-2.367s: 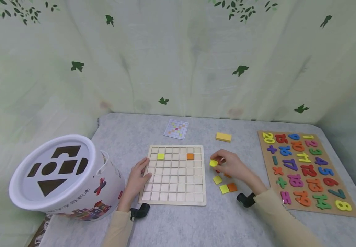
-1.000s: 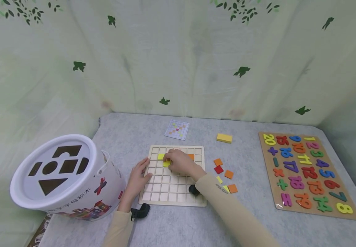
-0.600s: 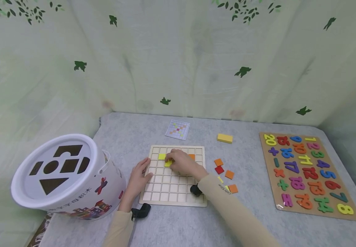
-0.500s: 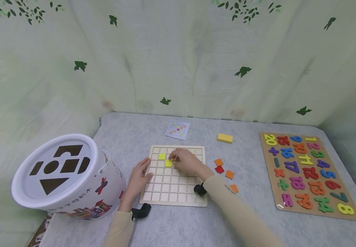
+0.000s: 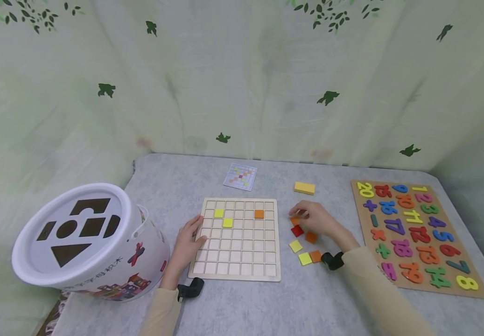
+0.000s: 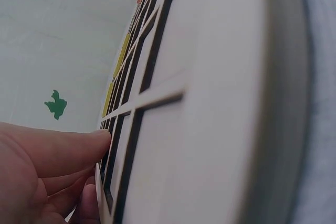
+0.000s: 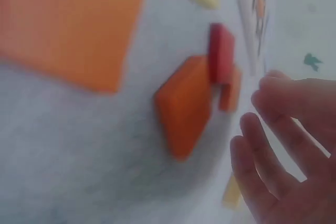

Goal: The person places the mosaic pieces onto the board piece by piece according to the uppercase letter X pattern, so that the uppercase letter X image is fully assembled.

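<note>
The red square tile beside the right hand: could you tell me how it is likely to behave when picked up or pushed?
The red square tile looks thin, flat and rigid, so probably light and stiff. Lying flat on the table, it should slide rather than roll.

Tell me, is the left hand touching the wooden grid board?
Touching: the head view shows the left hand with fingertips resting on the grid board at its left edge.

Pale wooden grid board [image 5: 237, 261] flat on the grey table, two yellow tiles [image 5: 227, 223] seated diagonally at its upper left, one orange tile [image 5: 258, 213] at upper right, loose square tiles [image 5: 297, 230] (orange, red, yellow) scattered just beside its right edge.
</note>
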A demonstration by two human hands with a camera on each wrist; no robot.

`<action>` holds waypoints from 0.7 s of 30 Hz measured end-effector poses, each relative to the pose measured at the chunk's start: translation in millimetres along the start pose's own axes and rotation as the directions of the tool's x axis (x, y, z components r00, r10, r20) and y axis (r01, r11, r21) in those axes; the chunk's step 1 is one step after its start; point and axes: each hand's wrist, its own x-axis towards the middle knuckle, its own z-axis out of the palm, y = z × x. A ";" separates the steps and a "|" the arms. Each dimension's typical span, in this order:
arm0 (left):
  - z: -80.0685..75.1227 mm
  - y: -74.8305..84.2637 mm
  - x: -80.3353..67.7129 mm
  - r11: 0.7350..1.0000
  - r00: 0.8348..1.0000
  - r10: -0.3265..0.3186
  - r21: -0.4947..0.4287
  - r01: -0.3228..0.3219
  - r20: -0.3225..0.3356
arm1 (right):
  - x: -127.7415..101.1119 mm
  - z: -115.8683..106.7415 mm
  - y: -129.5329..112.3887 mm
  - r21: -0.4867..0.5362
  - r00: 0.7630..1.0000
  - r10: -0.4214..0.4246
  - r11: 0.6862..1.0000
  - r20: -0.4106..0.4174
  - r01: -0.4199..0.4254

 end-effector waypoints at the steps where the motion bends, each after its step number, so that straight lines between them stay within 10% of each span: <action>1: -0.1 -0.1 -0.1 1.000 1.000 0.005 -0.001 -0.005 -0.002 | -1.9 -0.8 4.2 -0.013 1.000 -0.001 1.000 0.007 0.001; 21: -0.2 -0.2 0.4 1.000 1.000 0.000 0.012 0.000 -0.002 | 7.5 8.7 1.9 -0.080 0.999 -0.043 0.996 -0.013 0.041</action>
